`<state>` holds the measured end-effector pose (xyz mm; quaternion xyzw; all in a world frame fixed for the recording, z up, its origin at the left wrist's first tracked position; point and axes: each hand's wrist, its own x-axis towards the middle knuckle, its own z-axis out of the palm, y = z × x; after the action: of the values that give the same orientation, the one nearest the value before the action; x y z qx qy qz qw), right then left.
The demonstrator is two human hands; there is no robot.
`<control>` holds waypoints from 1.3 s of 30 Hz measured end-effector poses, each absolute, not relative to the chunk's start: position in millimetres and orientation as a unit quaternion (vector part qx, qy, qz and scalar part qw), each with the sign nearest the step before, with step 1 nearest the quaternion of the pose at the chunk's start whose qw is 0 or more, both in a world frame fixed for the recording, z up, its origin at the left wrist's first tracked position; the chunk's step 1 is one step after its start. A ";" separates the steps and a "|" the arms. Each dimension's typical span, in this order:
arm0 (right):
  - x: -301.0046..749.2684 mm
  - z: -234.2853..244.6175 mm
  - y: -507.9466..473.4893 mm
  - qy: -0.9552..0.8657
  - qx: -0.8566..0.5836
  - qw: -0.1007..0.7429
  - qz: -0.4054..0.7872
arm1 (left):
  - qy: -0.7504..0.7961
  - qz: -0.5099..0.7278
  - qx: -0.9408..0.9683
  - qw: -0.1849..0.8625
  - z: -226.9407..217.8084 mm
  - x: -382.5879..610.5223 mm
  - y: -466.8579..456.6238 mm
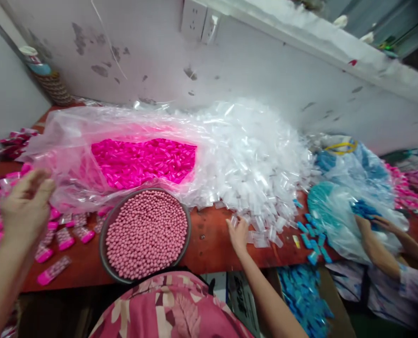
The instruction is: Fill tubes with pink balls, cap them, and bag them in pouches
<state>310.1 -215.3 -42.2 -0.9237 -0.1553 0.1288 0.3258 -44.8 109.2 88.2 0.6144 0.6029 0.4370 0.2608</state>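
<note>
On the left, my left hand (25, 206) is raised over small clear containers with pink caps (65, 238), slightly blurred. Its fingers are loosely bent and apart, with nothing visible in them. My right hand (238, 234) pinches a small clear plastic tube (234, 219) at the front edge of a big heap of such tubes (254, 159). Between my hands stands a dark round bowl (105, 256) full of pink beads (147, 234). Behind the bowl, an open plastic bag (68, 126) holds bright pink caps (145, 162).
At right, another person's hands (369, 225) reach into a clear bag (343, 234) with blue pieces. Blue-capped containers (313, 237) lie on the red tabletop (209, 253); more blue ones (304, 295) fill a box below. Sockets (200, 21) are on the wall behind.
</note>
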 end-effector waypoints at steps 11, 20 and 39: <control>355.8 -106.7 -235.1 -0.064 -0.976 0.205 0.043 | 0.459 0.237 0.642 0.567 31.7 45.3 -11.3; 362.6 -103.2 -253.2 -0.110 -0.935 0.332 0.057 | 0.381 0.168 0.653 0.633 29.6 79.3 -52.4; 234.3 26.3 -201.6 -0.279 -0.717 0.549 0.326 | 0.151 -0.049 0.711 0.684 38.5 149.2 -72.9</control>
<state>234.3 -201.6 26.3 -0.7169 -0.2793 0.3261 0.5493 149.2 -72.9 38.5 0.7115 0.1511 -0.0490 0.6845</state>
